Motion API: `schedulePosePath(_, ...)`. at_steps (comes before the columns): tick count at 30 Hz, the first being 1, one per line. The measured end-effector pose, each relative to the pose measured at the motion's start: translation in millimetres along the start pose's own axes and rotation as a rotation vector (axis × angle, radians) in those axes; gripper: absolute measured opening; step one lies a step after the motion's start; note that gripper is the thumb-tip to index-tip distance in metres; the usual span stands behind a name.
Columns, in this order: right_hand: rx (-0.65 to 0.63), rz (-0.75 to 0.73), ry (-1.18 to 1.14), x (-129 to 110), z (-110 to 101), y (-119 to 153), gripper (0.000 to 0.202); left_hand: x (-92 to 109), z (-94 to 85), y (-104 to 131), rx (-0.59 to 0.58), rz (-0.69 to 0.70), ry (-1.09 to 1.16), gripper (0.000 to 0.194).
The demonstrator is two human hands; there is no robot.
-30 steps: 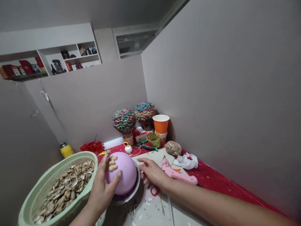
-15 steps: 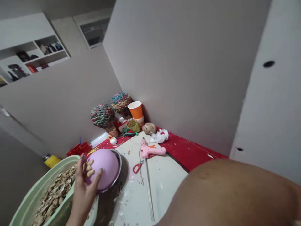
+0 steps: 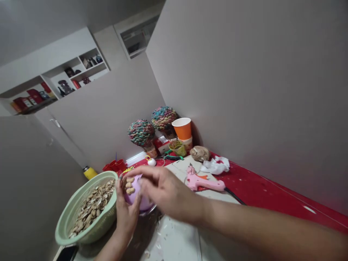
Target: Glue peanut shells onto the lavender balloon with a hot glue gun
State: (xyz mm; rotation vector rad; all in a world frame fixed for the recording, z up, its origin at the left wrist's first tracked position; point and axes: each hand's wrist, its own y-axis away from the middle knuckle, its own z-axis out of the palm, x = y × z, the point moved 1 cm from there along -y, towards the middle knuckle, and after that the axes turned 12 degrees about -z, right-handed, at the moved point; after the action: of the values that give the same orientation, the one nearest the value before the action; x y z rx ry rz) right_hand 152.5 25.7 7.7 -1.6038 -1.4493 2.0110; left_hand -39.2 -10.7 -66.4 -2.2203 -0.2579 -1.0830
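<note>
A lilac balloon (image 3: 146, 203) rests in a metal bowl, whose rim barely shows under it. Several whole peanut shells (image 3: 129, 186) sit in a small cluster on its left side. My left hand (image 3: 126, 210) is wrapped around that side, fingers behind the shells and thumb in front. Over the balloon's top reaches my right hand (image 3: 168, 195), blurred, with its forefinger stretched toward my left fingers and the thumb apart from it; I see nothing held there. Close on the left stands a pale green basin (image 3: 61, 232) full of peanut shells.
A pink glue gun (image 3: 205, 182) lies on the white board, its black cord trailing right. Behind are crumpled white tissue (image 3: 216, 165), a twine ball (image 3: 200, 153), an orange cup (image 3: 182, 130) and two shell-covered balloon models (image 3: 141, 132). A yellow bottle (image 3: 89, 173) stands beyond the basin.
My right arm has swung in from the right, bringing the hand over the balloon. The view has turned left, so everything appears further right. My left hand stays on the balloon.
</note>
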Motion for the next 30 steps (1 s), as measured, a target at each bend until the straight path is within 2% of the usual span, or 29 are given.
schedulePosePath(2, 0.030, 0.051, 0.077, 33, -4, -15, 0.035, 2, 1.2, 3, 0.040, 0.013, 0.000, 0.074)
schedulePosePath(5, 0.037, 0.103, 0.179, 79, -4, -27, 0.045, 2, 3.2, 5, 0.039, 0.021, 0.009, 0.075)
schedulePosePath(8, -0.027, 0.113, 0.251, 104, 4, -28, 0.048, -4, 3.7, 4, 0.039, 0.026, 0.027, 0.076)
schedulePosePath(12, -0.130, 0.084, 0.288, 112, 14, -22, 0.049, -18, 0.2, 6, 0.033, 0.043, 0.052, 0.072)
schedulePosePath(17, -0.174, 0.086, 0.315, 118, 13, -15, 0.046, -37, -6.9, 16, -0.037, 0.009, 0.071, 0.059)
schedulePosePath(23, -0.211, 0.120, 0.316, 118, 12, -9, 0.050, -41, -11.3, 20, -0.096, -0.053, 0.085, 0.059)
schedulePosePath(30, -0.221, 0.166, 0.315, 114, 9, -1, 0.054, -45, -10.2, 24, -0.105, 0.007, 0.004, 0.063)
